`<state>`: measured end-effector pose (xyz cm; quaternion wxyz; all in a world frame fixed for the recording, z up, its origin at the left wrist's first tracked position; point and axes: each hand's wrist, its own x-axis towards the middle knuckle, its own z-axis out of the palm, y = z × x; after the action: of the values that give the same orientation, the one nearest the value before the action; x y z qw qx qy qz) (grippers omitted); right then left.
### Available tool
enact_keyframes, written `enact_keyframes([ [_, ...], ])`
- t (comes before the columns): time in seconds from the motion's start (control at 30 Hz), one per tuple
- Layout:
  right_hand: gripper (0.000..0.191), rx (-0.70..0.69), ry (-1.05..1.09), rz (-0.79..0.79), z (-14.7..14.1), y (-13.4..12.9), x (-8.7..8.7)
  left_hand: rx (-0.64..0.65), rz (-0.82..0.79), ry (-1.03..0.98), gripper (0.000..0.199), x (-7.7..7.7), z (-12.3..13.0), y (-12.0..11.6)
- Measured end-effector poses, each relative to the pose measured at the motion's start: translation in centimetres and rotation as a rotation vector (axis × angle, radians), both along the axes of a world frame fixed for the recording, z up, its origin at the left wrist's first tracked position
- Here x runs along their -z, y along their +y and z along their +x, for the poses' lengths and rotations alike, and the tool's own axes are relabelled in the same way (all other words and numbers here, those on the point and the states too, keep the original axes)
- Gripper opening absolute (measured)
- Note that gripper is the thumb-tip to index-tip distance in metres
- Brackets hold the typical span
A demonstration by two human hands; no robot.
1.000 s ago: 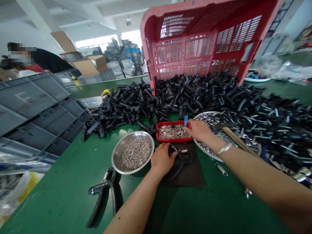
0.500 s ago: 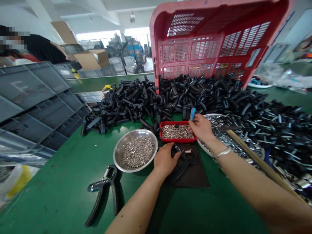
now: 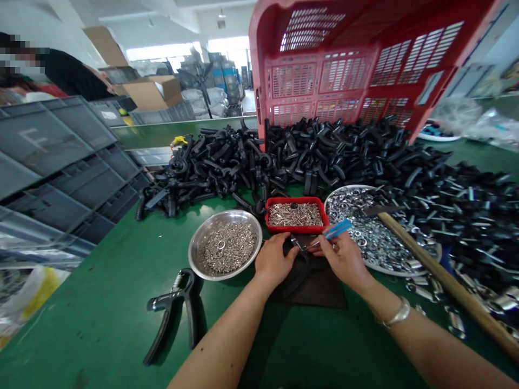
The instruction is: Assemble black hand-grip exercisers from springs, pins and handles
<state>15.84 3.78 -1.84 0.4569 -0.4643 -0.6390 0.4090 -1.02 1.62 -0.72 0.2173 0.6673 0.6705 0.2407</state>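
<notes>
My left hand point(image 3: 275, 260) is closed on a black hand grip point(image 3: 298, 274) that lies on a dark mat point(image 3: 324, 292). In my right hand point(image 3: 344, 258) is a blue-handled tool point(image 3: 339, 229), its thin metal end at the spring area of that grip. Just beyond my hands sits a red tray point(image 3: 268, 227) of small metal pins. A steel bowl point(image 3: 195, 265) of small metal parts, two rings on top, stands to the left. Nearer the left front, another black hand grip point(image 3: 188, 302) with a spring lies on the green table.
Black handles point(image 3: 227, 162) are heaped across the back, below a tipped red crate point(image 3: 259, 81). A round plate point(image 3: 405, 273) of metal pieces and a wooden-handled hammer point(image 3: 425, 262) lie right. Grey crates point(image 3: 52, 140) stand left; a person point(image 3: 75, 75) is behind.
My right hand has moved from the red tray toward me, to the grip, and the blue tool has tilted over. The left hand stays on the grip. The view has shifted slightly.
</notes>
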Motion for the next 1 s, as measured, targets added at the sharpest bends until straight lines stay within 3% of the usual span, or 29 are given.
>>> enact_keyframes([
  [0.3,0.026,0.064,-0.029,0.01,-0.7,-0.4,0.0,-0.016,0.038,-0.007,0.041,0.2,0.1,0.0],
  [0.37,0.029,0.07,0.066,-0.099,-0.9,-0.2,-0.5,-0.017,0.041,-0.002,0.041,0.3,0.2,0.0],
  [0.47,0.03,-0.117,0.155,-0.346,-1.1,-0.2,-1.4,-0.004,0.043,0.002,0.041,0.4,0.2,0.1],
  [0.57,0.033,-0.237,0.151,-0.479,-1.2,-0.7,-1.8,0.001,0.048,-0.008,0.04,0.5,0.0,0.1],
  [0.73,0.038,-0.032,0.208,-0.304,-0.5,-0.5,-1.0,-0.017,0.039,0.014,0.042,0.4,0.1,-0.2],
  [0.8,0.038,0.082,0.106,-0.153,0.0,0.9,-1.1,-0.036,0.049,0.063,0.044,0.1,0.4,-0.5],
  [0.9,0.035,0.243,-0.41,0.039,0.5,4.4,-2.3,-0.051,0.132,0.144,0.045,-0.7,0.8,-0.9],
  [1.0,0.028,0.25,-0.848,0.072,0.4,8.1,-3.9,-0.062,0.193,0.193,0.031,-2.1,-0.1,-0.9],
])
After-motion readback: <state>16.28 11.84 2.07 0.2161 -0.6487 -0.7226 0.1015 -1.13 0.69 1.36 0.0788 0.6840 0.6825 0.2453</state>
